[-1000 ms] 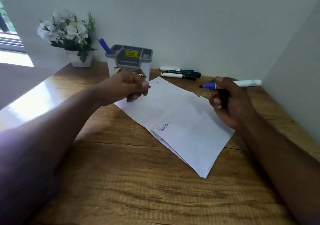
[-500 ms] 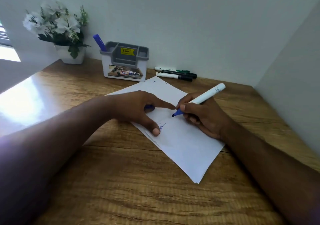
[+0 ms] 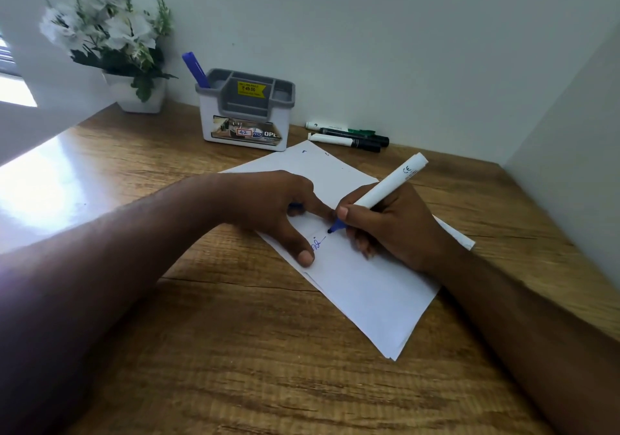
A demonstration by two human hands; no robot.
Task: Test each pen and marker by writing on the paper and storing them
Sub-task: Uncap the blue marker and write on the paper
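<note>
A wooden desk [image 3: 235,350] seen from above, through the eyes of the person seated at it. A small stack of white paper [image 3: 375,287] lies at an angle in the middle of the desk and serves as the landmark here.

On the paper, the left hand [image 3: 268,206] presses down with thumb and forefinger spread apart, the other fingers curled around what looks like a blue cap [image 3: 295,205], mostly hidden. Just right of it, the right hand [image 3: 385,226] grips a white marker [image 3: 389,186] in a writing hold, its blue tip touching the sheet. A short blue scribble [image 3: 317,243] shows between the thumb and the tip. Half a second ago the tip hovered a little higher beside the forefinger; a second ago both hands were raised off the paper, the marker held level in the air.

Beyond the paper's far corner stands a grey and white pen holder [image 3: 246,112], with a blue pen [image 3: 195,69] upright in its left compartment. To the right of the holder, past the paper's far edge, three markers [image 3: 349,134] lie side by side against the wall. Furthest, left of the holder, a white pot of white flowers [image 3: 110,32]. These have not moved.
</note>
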